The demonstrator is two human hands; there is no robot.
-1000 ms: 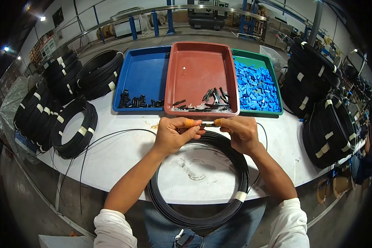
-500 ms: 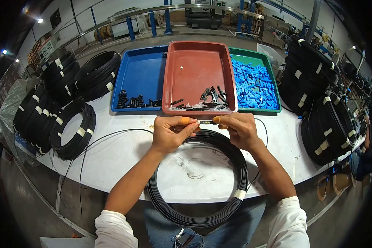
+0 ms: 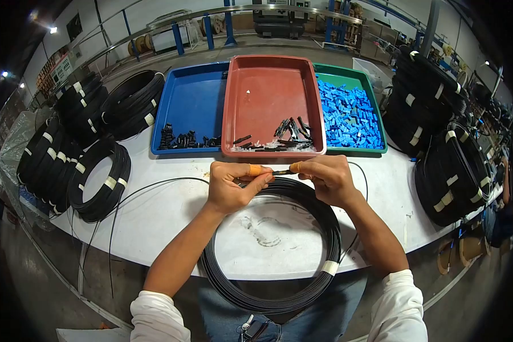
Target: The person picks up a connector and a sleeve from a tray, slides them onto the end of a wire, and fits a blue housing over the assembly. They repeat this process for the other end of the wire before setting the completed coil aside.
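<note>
Between my two hands, just in front of the red tray, is a small black connector point(image 3: 281, 172). My left hand point(image 3: 235, 187) pinches its left end with thumb and forefinger. On its right end the fingers of my right hand point(image 3: 329, 179) are closed. Orange coverings wrap a finger on each hand. Below my hands lies a coil of black cable point(image 3: 268, 301), partly on the table and partly over my lap, with a white tape band point(image 3: 330, 267) at its right. Whether a cable end enters the connector is hidden by my fingers.
A blue tray point(image 3: 192, 102) holds black parts, a red tray point(image 3: 268, 105) holds black pieces and clear bits, and a green tray point(image 3: 376, 149) holds many blue clips point(image 3: 350, 114). Taped black cable coils point(image 3: 122, 165) stack at left, more coils point(image 3: 447, 176) at right, on the white table point(image 3: 165, 228).
Both hands remain pinched on the connector, which has shifted slightly down and turned a little. The whole view has drifted slightly left.
</note>
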